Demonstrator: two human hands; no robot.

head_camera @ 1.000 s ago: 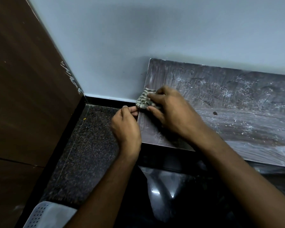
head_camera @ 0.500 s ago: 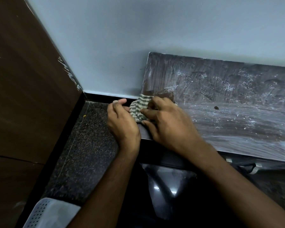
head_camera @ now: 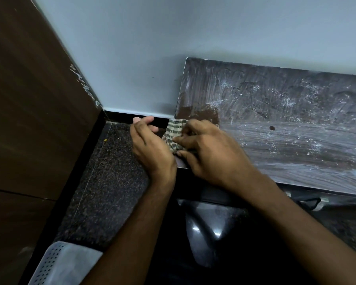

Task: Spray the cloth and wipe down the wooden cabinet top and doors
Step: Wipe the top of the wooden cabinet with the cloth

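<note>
Wood top: dark cabinet top (head_camera: 296, 145), smeared all over with white streaks and specks; a cleaner dark patch sits at its left edge, just behind the cloth.
Cloth: green-and-cream checked cloth (head_camera: 173, 136), bunched up, on the left edge of the cabinet top near the front-left corner, part of it hanging over the edge.
Right hand: right hand (head_camera: 212, 153) lies on the cabinet top, fingers curled down onto the cloth, gripping it against the wood.
Left hand: left hand (head_camera: 150, 149) is just off the left edge, over the floor, thumb side touching the cloth; fingers loosely bent, tips pointing at the wall. Cannot tell whether it pinches the cloth or only touches it.
Spot: small dark round mark (head_camera: 272, 128) on the top, right of the hands, well apart from the cloth.
Wall: pale grey wall (head_camera: 173, 48) behind the top's far edge.
Panel: brown wood panel (head_camera: 29, 99) on the left, white scuffs along its edge.
Floor: dark speckled stone floor (head_camera: 111, 171) beside the cabinet.
Basket: white perforated basket (head_camera: 53, 264) at the bottom-left corner of the view.
</note>
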